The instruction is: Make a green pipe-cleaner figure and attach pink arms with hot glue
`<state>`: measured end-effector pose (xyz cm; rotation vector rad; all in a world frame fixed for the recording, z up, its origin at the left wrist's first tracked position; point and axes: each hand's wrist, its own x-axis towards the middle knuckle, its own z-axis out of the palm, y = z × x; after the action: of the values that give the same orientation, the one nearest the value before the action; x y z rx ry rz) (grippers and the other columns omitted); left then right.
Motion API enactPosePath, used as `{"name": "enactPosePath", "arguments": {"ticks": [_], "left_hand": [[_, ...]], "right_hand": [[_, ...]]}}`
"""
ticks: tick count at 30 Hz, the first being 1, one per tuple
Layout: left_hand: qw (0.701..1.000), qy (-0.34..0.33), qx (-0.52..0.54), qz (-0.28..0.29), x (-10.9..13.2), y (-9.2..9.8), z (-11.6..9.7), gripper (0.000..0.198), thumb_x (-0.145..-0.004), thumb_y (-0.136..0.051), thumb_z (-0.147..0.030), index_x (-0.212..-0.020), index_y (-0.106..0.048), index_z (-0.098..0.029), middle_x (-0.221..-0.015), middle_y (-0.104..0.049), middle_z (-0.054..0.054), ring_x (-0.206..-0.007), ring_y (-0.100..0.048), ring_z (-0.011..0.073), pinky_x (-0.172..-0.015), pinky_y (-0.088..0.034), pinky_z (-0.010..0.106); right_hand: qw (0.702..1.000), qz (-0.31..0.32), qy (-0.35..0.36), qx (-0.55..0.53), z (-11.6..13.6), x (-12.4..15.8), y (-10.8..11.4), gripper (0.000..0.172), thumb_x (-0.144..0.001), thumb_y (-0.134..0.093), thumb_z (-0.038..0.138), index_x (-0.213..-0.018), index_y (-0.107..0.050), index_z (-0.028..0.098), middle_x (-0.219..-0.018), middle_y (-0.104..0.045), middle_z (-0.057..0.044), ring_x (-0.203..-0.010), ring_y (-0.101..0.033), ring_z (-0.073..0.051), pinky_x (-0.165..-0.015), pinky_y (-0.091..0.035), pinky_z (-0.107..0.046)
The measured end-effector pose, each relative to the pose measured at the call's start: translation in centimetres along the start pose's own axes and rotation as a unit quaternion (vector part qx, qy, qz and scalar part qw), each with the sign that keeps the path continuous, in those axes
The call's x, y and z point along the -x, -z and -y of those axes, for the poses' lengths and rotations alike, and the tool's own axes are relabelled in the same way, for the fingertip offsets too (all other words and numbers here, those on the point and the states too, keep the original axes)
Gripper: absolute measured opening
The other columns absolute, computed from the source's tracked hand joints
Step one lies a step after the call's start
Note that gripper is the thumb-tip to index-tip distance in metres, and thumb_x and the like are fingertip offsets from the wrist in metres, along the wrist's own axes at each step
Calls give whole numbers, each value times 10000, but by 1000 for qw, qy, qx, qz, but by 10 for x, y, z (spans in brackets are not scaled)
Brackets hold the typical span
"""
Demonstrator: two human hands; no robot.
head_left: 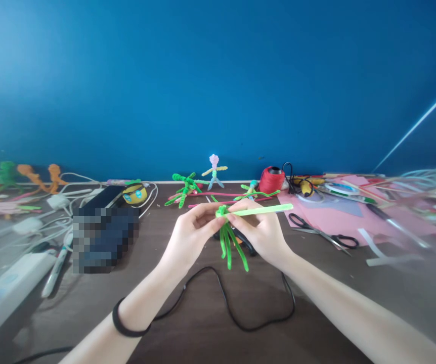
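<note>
Both of my hands meet above the brown table (pixel 210 323), pinching a bunch of bright green pipe cleaners (pixel 230 241). My left hand (pixel 189 233) grips the bunch at its knotted top, fingers closed. My right hand (pixel 261 230) is also closed on it, holding one green strand (pixel 269 209) that sticks out straight to the right. Several loose ends hang down between my wrists. A black band sits on my left wrist (pixel 127 323).
A black cable (pixel 241 316) loops on the table under my arms. Scissors (pixel 322 232) lie on pink paper (pixel 339 212) at right, near a red thread spool (pixel 271 179). Finished pipe-cleaner figures (pixel 187 187) stand by the blue wall. A dark case (pixel 104 227), chargers and a marker lie left.
</note>
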<state>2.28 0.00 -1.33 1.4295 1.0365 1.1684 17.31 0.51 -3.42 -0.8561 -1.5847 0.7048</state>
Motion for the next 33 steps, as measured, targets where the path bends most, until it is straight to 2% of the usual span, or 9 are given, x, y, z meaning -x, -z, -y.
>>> {"name": "enactPosePath", "arguments": {"ticks": [3, 7, 20, 26, 33], "left_hand": [[1000, -1, -2, -7, 0, 1, 0, 290, -685, -653, -297, -950, -640, -181, -974, -688, 46, -889, -621, 178, -769, -483, 245], [1000, 4, -4, -18, 0, 1, -1, 267, -688, -653, -293, -937, -664, -196, -982, -692, 34, -900, -623, 177, -761, -485, 222], [999, 19, -12, -29, 2, 0, -4, 310, -677, -664, -282, -968, -667, -175, -1010, -686, 41, -950, -610, 194, -800, -484, 236], [1000, 19, 9, -23, 3, 0, -3, 277, -689, -653, -252, -952, -674, -169, -963, -701, 39, -897, -627, 174, -774, -489, 224], [998, 43, 27, -20, 2, 1, -3, 307, -659, -677, -272, -949, -678, -173, -929, -707, 45, -893, -617, 189, -754, -482, 243]], "right_hand": [[1000, 1, 4, -18, 1, 0, 0, 63, -766, -593, 250, -791, -601, 193, -779, -598, -21, -707, -570, -147, -595, -472, -264], [996, 22, -36, -83, -1, 2, 1, 95, -795, -555, 263, -842, -608, 201, -846, -594, -26, -702, -576, -139, -614, -484, -273], [984, 36, -110, -138, 0, 3, 1, 101, -774, -568, 274, -847, -572, 204, -694, -559, -1, -519, -499, -103, -389, -399, -199], [976, 24, -110, -186, -3, 0, 1, 97, -740, -624, 246, -784, -554, 196, -662, -557, 17, -606, -556, -114, -549, -456, -235], [952, 40, -132, -273, -12, -4, 1, 122, -691, -680, 242, -726, -579, 182, -613, -568, 32, -574, -547, -103, -577, -435, -244]]}}
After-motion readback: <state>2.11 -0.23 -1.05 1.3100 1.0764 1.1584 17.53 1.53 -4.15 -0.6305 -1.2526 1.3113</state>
